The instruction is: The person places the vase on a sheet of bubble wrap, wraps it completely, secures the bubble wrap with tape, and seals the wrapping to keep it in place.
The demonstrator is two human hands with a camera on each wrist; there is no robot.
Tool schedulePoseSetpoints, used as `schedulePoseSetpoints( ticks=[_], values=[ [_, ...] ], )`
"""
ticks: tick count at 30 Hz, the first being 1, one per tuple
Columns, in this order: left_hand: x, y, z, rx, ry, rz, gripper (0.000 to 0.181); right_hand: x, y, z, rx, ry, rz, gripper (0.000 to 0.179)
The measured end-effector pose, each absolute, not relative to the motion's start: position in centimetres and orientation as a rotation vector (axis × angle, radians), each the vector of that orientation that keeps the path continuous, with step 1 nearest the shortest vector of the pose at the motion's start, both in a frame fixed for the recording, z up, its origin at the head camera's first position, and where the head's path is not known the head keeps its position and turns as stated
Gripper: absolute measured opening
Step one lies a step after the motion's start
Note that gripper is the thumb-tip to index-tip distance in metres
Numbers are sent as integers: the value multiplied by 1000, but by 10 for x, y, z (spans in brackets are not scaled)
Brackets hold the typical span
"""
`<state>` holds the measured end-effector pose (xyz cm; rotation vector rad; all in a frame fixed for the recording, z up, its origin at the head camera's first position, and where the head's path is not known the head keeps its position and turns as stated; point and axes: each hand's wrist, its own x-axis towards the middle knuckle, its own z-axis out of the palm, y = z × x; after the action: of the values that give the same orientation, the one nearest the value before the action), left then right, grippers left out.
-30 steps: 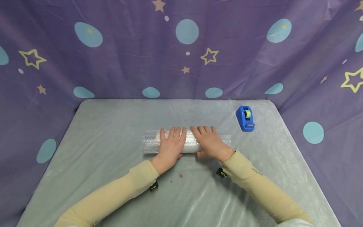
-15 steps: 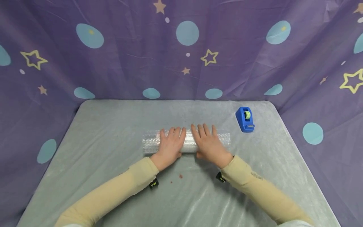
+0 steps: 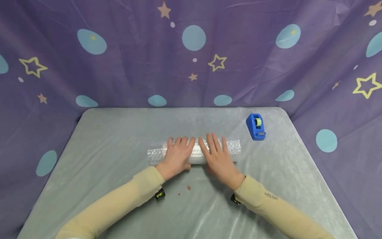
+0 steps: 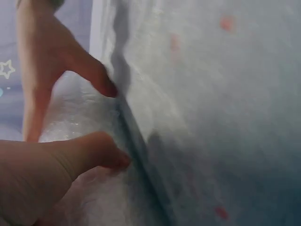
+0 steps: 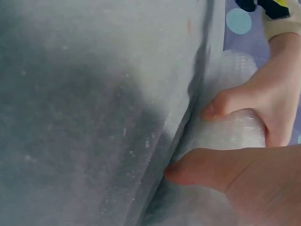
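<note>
A roll of clear bubble wrap [image 3: 197,155] lies crosswise on the table, its ends sticking out past both hands. The left hand [image 3: 175,156] grips it left of the middle, fingers bent over the top and thumb along the near side. Just right of the middle, the right hand [image 3: 220,162] rests on the roll with fingers spread and fairly straight. In the right wrist view the right thumb [image 5: 202,169] lies along the roll's near edge. Layers of wrap hide whatever is inside, and the hands cover part of the roll.
A blue tape dispenser [image 3: 255,126] with a tape roll stands at the back right of the grey cloth-covered table [image 3: 125,129]. Small reddish spots [image 3: 188,188] mark the cloth in front of the hands. A purple patterned curtain [image 3: 131,49] encloses the back and sides.
The right hand shifts slightly toward the body, its fingers spreading and straightening across the roll. The left fingers bend a little more. The roll stays in nearly the same place.
</note>
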<state>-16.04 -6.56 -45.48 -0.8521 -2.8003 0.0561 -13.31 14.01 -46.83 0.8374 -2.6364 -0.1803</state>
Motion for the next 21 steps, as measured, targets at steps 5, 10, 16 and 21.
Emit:
schedulePoseSetpoints(
  ticks=[5, 10, 16, 21],
  values=[
    [-156, -66, -447, -910, -2873, -10, 104, -128, 141, -468, 841, -2650, -191, 119],
    [-154, -68, -440, -969, -2924, -76, 96, -123, 141, -466, 858, -2617, -178, 122],
    [-154, -70, -435, -1012, -2955, -79, 93, -121, 141, -466, 867, -2564, -182, 119],
    [-155, -70, -433, -1024, -2977, -64, 96, -124, 140, -467, 860, -2546, -207, 119]
  ],
)
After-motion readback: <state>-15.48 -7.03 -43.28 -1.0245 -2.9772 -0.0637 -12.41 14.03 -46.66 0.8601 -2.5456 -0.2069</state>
